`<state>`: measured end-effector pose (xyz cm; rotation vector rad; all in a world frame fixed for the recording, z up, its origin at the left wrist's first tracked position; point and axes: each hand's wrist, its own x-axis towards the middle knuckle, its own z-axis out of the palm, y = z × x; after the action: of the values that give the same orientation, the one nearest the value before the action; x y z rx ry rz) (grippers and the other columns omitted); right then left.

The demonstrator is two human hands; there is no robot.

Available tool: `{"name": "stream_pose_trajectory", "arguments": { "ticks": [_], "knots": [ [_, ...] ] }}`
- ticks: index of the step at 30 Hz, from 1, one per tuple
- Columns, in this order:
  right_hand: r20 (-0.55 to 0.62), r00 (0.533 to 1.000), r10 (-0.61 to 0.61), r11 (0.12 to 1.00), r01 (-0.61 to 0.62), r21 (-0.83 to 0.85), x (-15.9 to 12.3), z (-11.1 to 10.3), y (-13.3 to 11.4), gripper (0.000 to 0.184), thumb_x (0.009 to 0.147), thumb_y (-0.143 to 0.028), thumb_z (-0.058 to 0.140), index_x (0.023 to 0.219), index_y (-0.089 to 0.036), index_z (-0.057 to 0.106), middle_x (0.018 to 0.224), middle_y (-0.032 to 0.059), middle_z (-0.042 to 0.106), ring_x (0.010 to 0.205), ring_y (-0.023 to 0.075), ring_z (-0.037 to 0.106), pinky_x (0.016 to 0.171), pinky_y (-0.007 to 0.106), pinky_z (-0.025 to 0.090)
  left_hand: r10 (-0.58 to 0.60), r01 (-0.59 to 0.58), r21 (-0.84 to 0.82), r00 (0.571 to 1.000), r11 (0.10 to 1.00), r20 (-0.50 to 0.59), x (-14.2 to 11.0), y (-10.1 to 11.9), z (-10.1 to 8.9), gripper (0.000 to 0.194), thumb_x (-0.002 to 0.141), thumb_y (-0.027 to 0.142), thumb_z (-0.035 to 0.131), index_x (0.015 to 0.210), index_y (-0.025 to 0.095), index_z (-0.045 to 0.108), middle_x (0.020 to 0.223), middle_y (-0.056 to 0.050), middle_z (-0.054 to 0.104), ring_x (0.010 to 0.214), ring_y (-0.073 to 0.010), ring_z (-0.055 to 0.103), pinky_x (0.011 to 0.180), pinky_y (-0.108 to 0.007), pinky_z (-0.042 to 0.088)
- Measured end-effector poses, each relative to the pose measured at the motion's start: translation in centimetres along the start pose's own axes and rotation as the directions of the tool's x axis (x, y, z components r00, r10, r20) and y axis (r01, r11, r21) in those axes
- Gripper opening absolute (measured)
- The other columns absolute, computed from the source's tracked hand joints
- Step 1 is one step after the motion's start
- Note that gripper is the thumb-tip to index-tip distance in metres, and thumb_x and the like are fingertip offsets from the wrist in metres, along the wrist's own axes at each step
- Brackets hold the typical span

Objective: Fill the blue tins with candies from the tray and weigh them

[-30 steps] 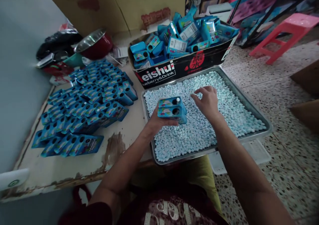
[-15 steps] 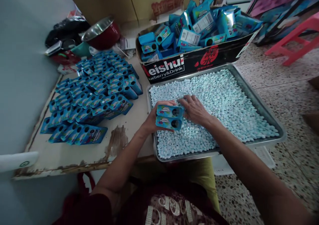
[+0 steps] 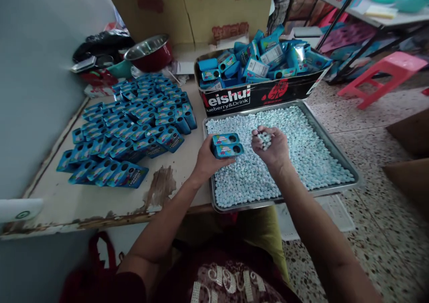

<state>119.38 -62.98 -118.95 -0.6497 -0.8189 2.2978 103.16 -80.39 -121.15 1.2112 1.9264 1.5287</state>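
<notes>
My left hand (image 3: 205, 161) grips two small blue boxes (image 3: 226, 145) stacked side by side, their round holes facing up, above the left part of a metal tray (image 3: 338, 149) full of pale blue candies (image 3: 301, 142). My right hand (image 3: 271, 147) hovers just right of the boxes, palm up and cupped round a small heap of candies. Both hands are over the tray.
Rows of blue boxes (image 3: 130, 124) lie on the worn table (image 3: 100, 204) at left. A black cardboard carton (image 3: 254, 95) of more blue boxes stands behind the tray. A red metal bowl (image 3: 149, 52) sits at the back. A pink stool (image 3: 382, 73) stands on the speckled floor at right.
My right hand, palm down on the candies beside the boxes before, has turned palm up with a scoop of candies. The left hand still holds the two boxes.
</notes>
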Motion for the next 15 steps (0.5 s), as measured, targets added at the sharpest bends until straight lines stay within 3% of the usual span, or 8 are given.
{"name": "stream_pose_trajectory", "arguments": {
  "ticks": [4, 7, 12, 15],
  "knots": [
    [0.021, 0.986, -0.166, 0.985, 0.164, 0.06, -1.6, 3.5, -0.2, 0.025, 0.084, -0.039, 0.074, 0.081, -0.023, 0.054, 0.077, -0.002, 0.06, 0.059, 0.0088, 0.046, 0.051, 0.021, 0.039, 0.033, -0.014, 0.194, 0.995, 0.981, -0.094, 0.8, 0.6, 0.9, 0.074, 0.053, 0.035, 0.106, 0.109, 0.024, 0.057, 0.107, -0.004, 0.068, 0.104, -0.0306, 0.067, 0.092, -0.041, 0.053],
    [0.01, 0.955, -0.295, 0.954, 0.294, 0.064, -1.7, 5.1, 0.6, 0.035, 0.088, -0.045, 0.079, 0.078, -0.024, 0.052, 0.073, -0.0037, 0.054, 0.06, 0.0092, 0.047, 0.056, 0.024, 0.043, 0.039, -0.018, 0.215, 0.995, 0.976, -0.094, 1.2, 0.6, 1.6, 0.074, 0.053, 0.036, 0.106, 0.105, 0.025, 0.055, 0.102, -0.002, 0.066, 0.101, -0.0286, 0.066, 0.085, -0.037, 0.05],
    [0.033, 0.89, -0.454, 0.89, 0.455, -0.028, -1.3, 5.9, 2.1, 0.044, 0.087, -0.054, 0.083, 0.074, -0.024, 0.053, 0.07, -0.0046, 0.049, 0.062, 0.0109, 0.045, 0.062, 0.028, 0.045, 0.029, -0.011, 0.208, 0.996, 0.978, -0.085, 1.1, 0.8, 2.5, 0.075, 0.051, 0.031, 0.108, 0.101, 0.024, 0.053, 0.097, 0.001, 0.065, 0.093, -0.0242, 0.065, 0.078, -0.032, 0.046],
    [0.008, 0.891, -0.454, 0.887, 0.453, -0.091, -1.2, 5.7, 2.5, 0.05, 0.089, -0.06, 0.081, 0.073, -0.025, 0.05, 0.065, -0.0054, 0.044, 0.061, 0.012, 0.042, 0.06, 0.028, 0.043, 0.009, 0.009, 0.221, 0.996, 0.975, -0.083, 1.1, 1.2, 2.8, 0.075, 0.05, 0.03, 0.108, 0.099, 0.024, 0.051, 0.096, 0.001, 0.063, 0.092, -0.0238, 0.063, 0.077, -0.032, 0.044]
  ]
}}
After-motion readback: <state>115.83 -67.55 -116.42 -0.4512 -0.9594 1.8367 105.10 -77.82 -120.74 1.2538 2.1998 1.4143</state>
